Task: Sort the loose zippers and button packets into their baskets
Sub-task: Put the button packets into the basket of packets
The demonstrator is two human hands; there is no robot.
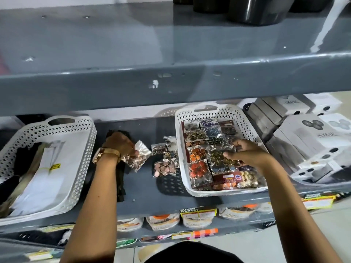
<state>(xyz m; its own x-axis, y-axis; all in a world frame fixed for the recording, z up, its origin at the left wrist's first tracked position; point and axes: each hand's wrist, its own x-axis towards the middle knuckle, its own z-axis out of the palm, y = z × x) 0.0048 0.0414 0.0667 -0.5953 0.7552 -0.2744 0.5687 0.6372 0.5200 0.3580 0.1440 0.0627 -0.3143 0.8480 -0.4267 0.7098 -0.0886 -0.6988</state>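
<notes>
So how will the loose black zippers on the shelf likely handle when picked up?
The zippers lie as a long, limp strip, so they would probably droop and dangle. They look thin, likely light. Part sits under the left hand, so strands may trail or snag.

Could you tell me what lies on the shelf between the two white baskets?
In the head view: black zippers, loose button packets, and the left hand holding one packet.

— What sits at the far right of the grey shelf (144, 190)?
— White boxes (303, 141), stacked, round dark samples on their fronts.
— And above?
— Black tubs (254, 10) on the upper shelf (114, 44). Below, labelled packets (197, 218) in a row.
</notes>
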